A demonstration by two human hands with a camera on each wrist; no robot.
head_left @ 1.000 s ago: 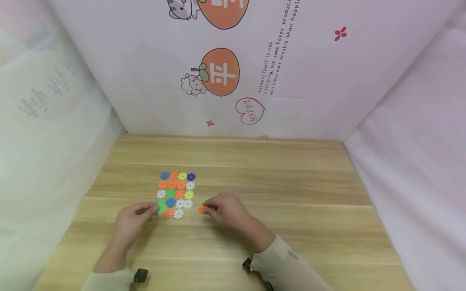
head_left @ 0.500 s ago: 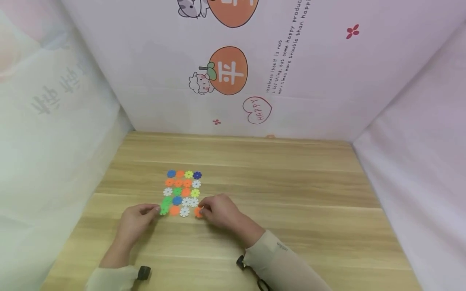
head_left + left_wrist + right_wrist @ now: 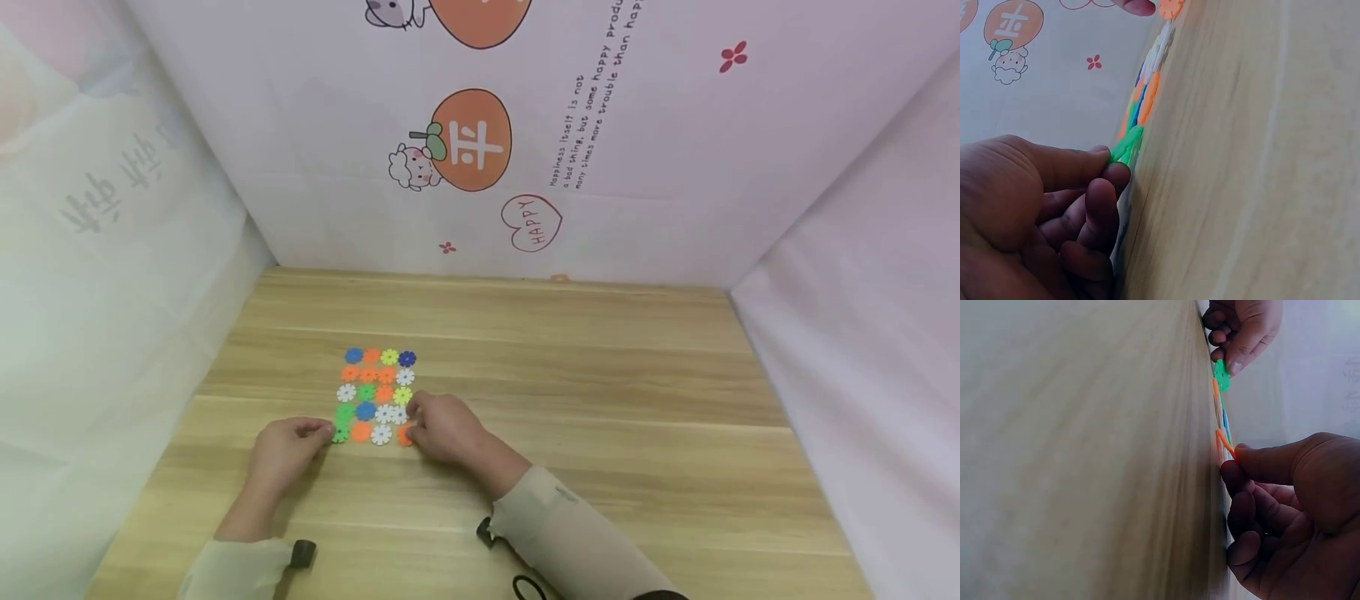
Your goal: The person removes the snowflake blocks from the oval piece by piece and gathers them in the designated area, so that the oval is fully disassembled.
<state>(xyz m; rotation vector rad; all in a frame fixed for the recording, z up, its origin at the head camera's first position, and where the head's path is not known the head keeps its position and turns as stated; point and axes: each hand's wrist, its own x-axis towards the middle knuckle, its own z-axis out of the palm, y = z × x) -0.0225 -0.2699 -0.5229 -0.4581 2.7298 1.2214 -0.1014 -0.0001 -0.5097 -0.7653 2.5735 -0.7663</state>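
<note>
On the wooden table (image 3: pixel 570 392), the left hand (image 3: pixel 288 450) pinches a green flower piece (image 3: pixel 340 433) at the grid's (image 3: pixel 375 392) near-left corner. The right hand (image 3: pixel 442 429) pinches an orange flower piece (image 3: pixel 405 435) at the near-right corner. Bare wood stretches right and far, up to the cloth walls (image 3: pixel 847 333).

A grid of flower-shaped discs (image 3: pixel 375 395) is seen left of centre in the head view, coloured blue, orange, yellow-green, navy, white and green, on a table (image 3: pixel 570 375) of pale wood grain. A green disc (image 3: pixel 340 434) and an orange disc (image 3: pixel 405 435) are shown at the grid's lower corners. The white backdrop (image 3: pixel 637 167) at the top of the frame is printed with an orange persimmon (image 3: pixel 472 140), a red heart (image 3: pixel 532 222), small red flowers and black lettering.
</note>
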